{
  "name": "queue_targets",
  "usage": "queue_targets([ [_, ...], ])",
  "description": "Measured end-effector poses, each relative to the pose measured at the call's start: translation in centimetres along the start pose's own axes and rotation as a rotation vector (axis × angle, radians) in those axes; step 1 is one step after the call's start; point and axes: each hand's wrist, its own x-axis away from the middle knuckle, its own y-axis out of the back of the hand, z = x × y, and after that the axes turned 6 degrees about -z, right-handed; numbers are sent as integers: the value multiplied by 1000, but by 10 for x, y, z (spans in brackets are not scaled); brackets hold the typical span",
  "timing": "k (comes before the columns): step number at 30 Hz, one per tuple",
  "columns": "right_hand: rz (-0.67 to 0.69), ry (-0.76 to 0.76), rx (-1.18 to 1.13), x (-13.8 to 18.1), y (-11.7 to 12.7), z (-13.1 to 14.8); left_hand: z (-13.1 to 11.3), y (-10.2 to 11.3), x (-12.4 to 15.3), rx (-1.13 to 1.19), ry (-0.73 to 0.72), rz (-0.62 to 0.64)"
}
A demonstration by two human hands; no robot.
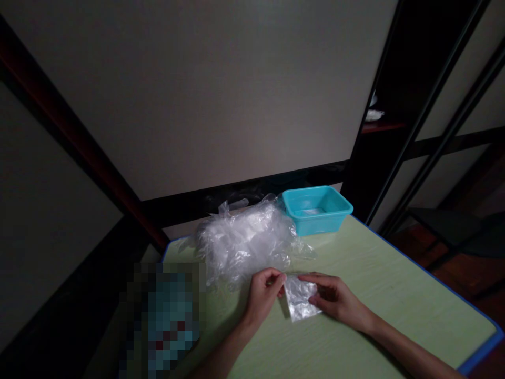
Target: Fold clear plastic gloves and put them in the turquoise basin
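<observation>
A small clear plastic piece (pixel 300 301), folded flat, lies on the light green table (pixel 394 295). My left hand (pixel 263 292) has its fingers curled and pinches the piece's left edge. My right hand (pixel 335 298) rests on the piece's right side, fingers pressed together on it. Just behind both hands sits a heap of crumpled clear plastic gloves or bags (pixel 244 239).
A turquoise plastic tub (pixel 317 209) stands at the table's far edge, right of the heap, with something pale inside. The table has a blue rim (pixel 479 358). A blurred patch covers the front left corner. Dark metal frames stand to the right.
</observation>
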Motion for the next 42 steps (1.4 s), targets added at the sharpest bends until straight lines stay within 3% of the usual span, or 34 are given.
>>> queue_targets([
  [42,-4,-31,-70,2,0,-1,-1,5,0,75,-21,-35],
])
